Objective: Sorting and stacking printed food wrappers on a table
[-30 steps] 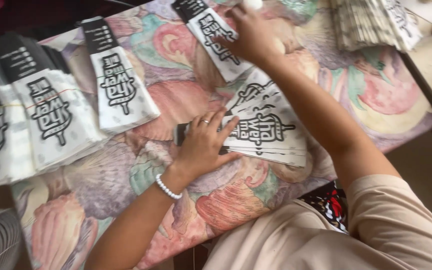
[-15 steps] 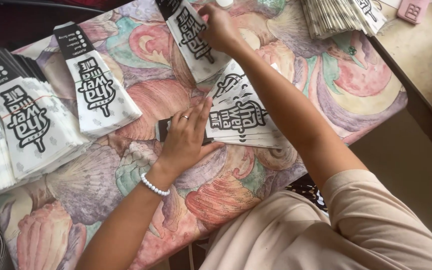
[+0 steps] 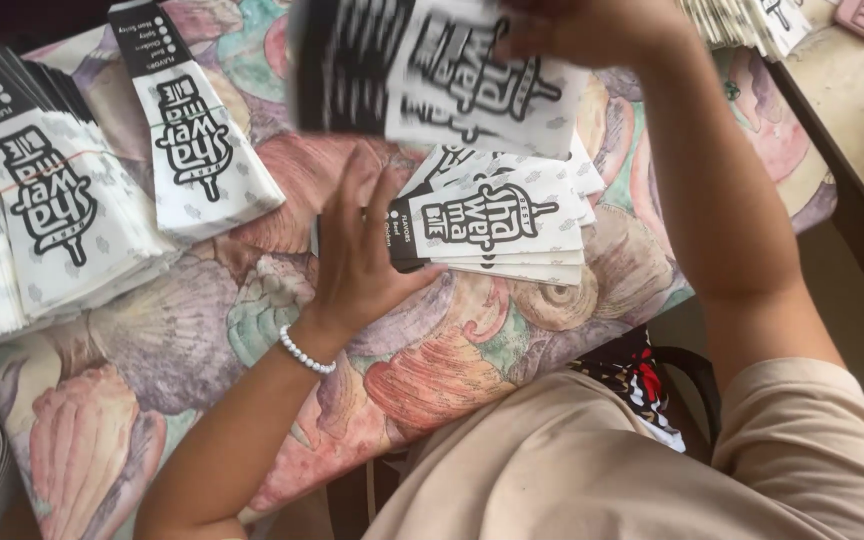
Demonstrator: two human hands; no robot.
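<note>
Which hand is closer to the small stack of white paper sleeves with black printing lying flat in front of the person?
Left. The left hand rests against the small stack of white paper sleeves at its black end. The right hand is raised above it, holding a blurred printed sleeve.

Right hand (image 3: 582, 25) cut off above; its lifted bags (image 3: 432, 75) blurred.

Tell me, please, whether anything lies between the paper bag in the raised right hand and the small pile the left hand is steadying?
Nothing visible does. The right hand holds the blurred paper bag above the small pile, with only air between them. The left hand rests at the pile's left end, off its top.
</note>
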